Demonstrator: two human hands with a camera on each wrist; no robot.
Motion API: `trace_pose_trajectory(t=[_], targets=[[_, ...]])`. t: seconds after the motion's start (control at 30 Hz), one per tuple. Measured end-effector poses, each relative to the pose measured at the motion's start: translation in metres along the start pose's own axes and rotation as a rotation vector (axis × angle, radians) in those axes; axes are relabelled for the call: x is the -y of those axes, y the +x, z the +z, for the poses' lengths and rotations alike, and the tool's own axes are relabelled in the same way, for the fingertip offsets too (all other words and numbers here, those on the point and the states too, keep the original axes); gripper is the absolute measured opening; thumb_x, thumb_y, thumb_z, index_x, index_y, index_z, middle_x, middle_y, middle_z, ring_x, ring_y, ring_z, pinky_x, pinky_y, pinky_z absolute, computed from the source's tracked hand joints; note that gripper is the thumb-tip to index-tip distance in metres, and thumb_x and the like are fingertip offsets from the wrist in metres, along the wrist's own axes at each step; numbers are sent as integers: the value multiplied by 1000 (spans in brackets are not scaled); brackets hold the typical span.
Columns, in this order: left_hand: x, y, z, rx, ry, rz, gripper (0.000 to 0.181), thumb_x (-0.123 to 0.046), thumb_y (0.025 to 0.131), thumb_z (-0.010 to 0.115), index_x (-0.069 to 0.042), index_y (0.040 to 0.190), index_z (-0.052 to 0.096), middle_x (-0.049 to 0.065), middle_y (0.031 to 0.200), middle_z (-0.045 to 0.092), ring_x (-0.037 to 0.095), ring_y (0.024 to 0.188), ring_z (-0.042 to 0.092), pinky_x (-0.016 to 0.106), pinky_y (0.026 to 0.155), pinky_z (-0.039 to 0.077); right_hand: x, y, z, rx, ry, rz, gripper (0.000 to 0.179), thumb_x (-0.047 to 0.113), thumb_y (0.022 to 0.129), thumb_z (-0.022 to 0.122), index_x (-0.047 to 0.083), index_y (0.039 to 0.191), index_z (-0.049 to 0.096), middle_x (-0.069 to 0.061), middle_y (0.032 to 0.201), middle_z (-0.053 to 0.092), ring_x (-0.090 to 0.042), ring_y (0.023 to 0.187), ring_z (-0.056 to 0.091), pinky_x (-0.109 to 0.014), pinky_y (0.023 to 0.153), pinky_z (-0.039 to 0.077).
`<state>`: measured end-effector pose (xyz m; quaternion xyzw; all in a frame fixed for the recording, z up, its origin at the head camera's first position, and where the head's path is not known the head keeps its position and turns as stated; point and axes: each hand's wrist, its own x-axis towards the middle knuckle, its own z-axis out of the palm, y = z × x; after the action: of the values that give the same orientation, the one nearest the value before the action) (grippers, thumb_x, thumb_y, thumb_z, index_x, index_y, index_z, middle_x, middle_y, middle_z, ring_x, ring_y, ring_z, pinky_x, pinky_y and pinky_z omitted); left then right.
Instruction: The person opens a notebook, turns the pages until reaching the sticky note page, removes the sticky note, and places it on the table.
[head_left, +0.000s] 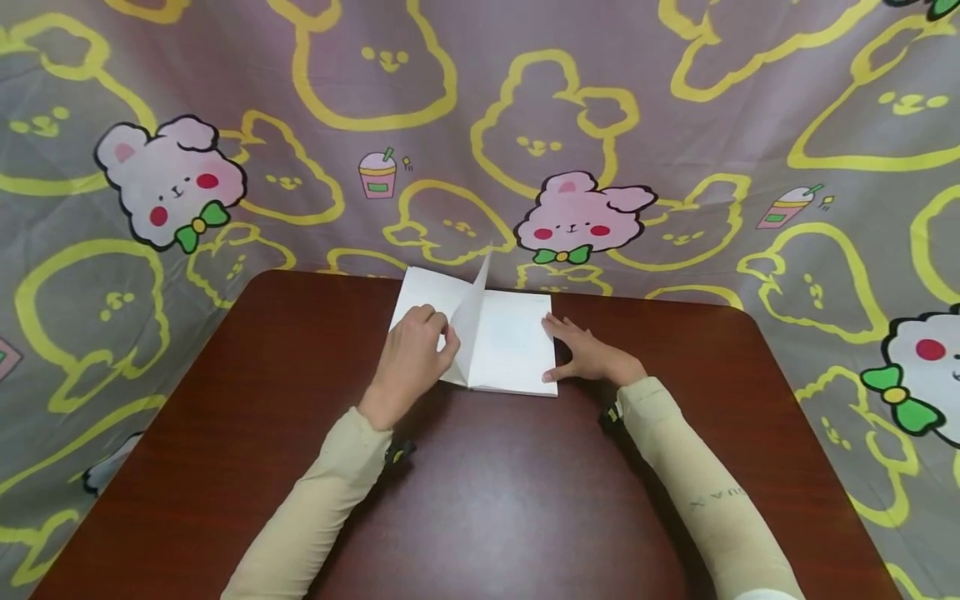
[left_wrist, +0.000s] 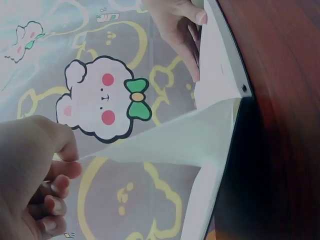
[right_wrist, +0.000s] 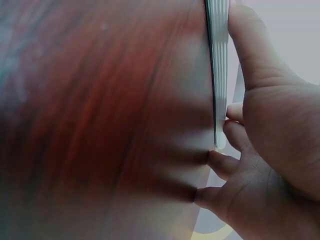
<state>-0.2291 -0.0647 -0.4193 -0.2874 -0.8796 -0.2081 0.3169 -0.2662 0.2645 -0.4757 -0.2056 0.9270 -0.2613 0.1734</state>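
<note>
On our glossy red-brown table (head_left: 480, 492), cartoon-printed grey fabric curtain (head_left: 442, 150) at twelve o'clock, our left hand (head_left: 415, 354) pinches a white paper page (head_left: 471, 321), right hand (head_left: 588, 354) wide-fingered at three.

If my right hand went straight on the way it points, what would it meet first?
Your right hand touches the open book; past its edge, likely the raised page, though depth is unclear.

An indoor, booth-like nook, whether in a home or elsewhere cannot be told: cloth (head_left: 442, 150) printed with cartoon rabbits (head_left: 577, 218) and drink cups (head_left: 377, 177) hangs along the far, left and right sides of a reddish-brown tabletop (head_left: 487, 500).
</note>
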Motion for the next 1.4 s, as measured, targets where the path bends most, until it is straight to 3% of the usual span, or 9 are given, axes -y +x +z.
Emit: trace_pose_trajectory(t=[0.17,0.33,0.77,1.03,1.3,1.4], targets=[[2,-3,0,-37,17,52,13,-2,86,65,2,73,67,9,70,54,28,66,56,37,59,51,0,-1,1,6,9,0,113,40,84,83,2,163,11,-19,170,5,-46,155,-2,-75,116,2],[3,-6,-3,-57,33,65,14,-2,87,67,1,73,66,9,71,53,29,66,55,38,59,51,1,-1,0,0,11,-9,112,39,84,83,1,162,12,-21,170,6,-48,154,-2,-75,115,3],[13,-19,-14,-21,61,4,16,-3,91,68,5,77,70,11,71,56,27,66,54,38,57,51,1,-1,0,-2,7,-5,112,38,84,83,1,162,12,-20,170,5,-48,154,-2,-76,115,1],[28,-31,-17,11,51,-79,19,0,88,67,0,69,64,11,69,54,29,66,54,40,56,51,2,-1,1,-8,5,-12,111,36,85,83,1,162,12,-21,170,6,-49,154,-1,-76,115,1],[36,-37,-20,153,86,-215,19,0,87,66,2,68,66,11,66,54,31,63,58,43,53,51,3,-3,0,-14,-1,-17,110,36,86,82,-1,162,12,-22,169,6,-50,154,0,-77,114,2],[38,-39,-19,207,89,-266,26,2,85,66,0,60,61,11,63,52,30,60,57,44,52,50,3,-3,1,-11,-1,-14,110,36,85,83,-1,162,12,-22,169,6,-50,154,0,-76,115,3]])
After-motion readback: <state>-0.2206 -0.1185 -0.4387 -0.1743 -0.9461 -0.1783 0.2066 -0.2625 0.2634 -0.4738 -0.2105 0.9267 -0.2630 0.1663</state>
